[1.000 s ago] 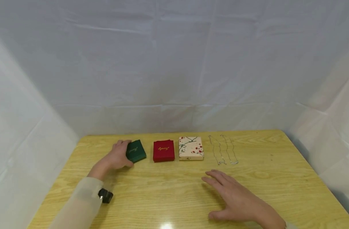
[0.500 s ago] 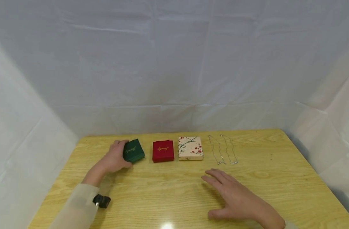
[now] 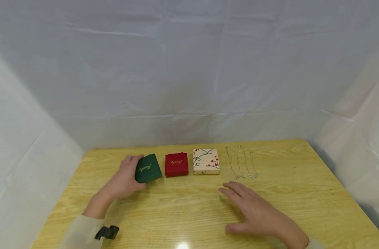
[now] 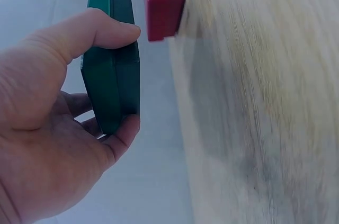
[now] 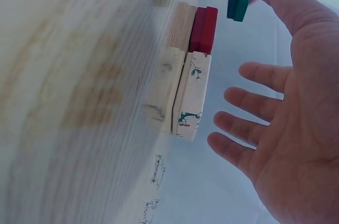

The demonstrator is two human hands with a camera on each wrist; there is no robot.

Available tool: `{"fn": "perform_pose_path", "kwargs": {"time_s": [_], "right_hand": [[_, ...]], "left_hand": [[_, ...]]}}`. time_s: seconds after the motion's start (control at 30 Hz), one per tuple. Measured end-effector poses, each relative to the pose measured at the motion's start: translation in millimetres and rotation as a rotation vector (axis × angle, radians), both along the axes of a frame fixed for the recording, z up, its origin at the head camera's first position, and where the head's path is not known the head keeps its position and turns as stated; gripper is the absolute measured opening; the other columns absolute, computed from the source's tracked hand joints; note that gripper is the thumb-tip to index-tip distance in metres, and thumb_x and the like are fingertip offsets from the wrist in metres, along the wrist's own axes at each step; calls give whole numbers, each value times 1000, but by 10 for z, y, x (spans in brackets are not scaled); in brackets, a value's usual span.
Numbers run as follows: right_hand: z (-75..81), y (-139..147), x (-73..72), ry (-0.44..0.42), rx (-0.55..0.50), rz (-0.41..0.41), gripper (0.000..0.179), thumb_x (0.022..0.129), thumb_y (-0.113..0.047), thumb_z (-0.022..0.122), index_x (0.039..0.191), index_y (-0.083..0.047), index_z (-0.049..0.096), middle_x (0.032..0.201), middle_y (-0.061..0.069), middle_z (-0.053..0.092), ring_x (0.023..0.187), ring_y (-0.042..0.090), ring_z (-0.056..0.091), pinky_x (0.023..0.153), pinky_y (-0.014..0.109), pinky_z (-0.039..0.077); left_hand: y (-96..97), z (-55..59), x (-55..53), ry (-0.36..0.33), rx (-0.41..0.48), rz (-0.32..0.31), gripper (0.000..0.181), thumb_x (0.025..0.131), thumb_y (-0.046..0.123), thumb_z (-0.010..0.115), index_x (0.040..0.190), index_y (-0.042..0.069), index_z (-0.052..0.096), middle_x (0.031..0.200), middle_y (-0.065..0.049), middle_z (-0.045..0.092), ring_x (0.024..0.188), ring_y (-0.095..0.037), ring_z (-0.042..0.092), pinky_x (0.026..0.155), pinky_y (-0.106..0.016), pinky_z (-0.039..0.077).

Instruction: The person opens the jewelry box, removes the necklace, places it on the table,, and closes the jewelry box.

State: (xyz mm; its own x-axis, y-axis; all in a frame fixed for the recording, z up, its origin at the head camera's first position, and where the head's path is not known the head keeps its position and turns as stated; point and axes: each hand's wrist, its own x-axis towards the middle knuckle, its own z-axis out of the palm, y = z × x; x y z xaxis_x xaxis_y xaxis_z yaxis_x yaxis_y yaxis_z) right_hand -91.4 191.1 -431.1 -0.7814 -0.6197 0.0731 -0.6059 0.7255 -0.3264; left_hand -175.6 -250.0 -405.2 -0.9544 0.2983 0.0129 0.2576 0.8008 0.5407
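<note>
My left hand (image 3: pixel 125 178) grips a small green jewelry box (image 3: pixel 148 168) by its sides, thumb on the near side and fingers on the far side. In the left wrist view the green box (image 4: pixel 114 70) is raised off the wood, and its lid sits on its base. My right hand (image 3: pixel 255 211) hovers over the front right of the table, fingers spread and holding nothing. The right wrist view shows that palm (image 5: pixel 312 123) with its fingers apart. Just right of the green box lies a red jewelry box (image 3: pixel 176 164) with gold lettering.
A cream box with a floral print (image 3: pixel 206 161) lies right of the red one. Two thin silver necklaces (image 3: pixel 234 162) are laid out lengthwise beside it. The wooden table (image 3: pixel 183 207) ends at a white cloth backdrop (image 3: pixel 189 86), with cloth at both sides too.
My left hand has lifted the green box from the table and brought it slightly nearer, its top turning more toward the head camera. My right hand has barely moved.
</note>
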Motion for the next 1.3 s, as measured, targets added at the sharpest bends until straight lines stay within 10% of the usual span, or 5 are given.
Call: {"fn": "perform_pose_path", "kwargs": {"time_s": [0.53, 1.3], "right_hand": [[36, -44, -45, 5, -31, -3, 100, 86, -59, 83, 165, -20, 37, 165, 4, 38, 150, 28, 38, 117, 53, 40], [86, -181, -94, -29, -61, 4, 102, 85, -56, 85, 166, -17, 36, 165, 4, 39, 149, 28, 41, 116, 53, 41]], "left_hand": [[424, 130, 337, 32, 12, -62, 104, 76, 10, 93, 161, 0, 33, 150, -23, 41, 131, -40, 42, 101, -58, 49], [1149, -30, 669, -29, 38, -202, 103, 73, 11, 92, 160, 1, 37, 149, -10, 42, 130, -28, 40, 104, -46, 50]]}}
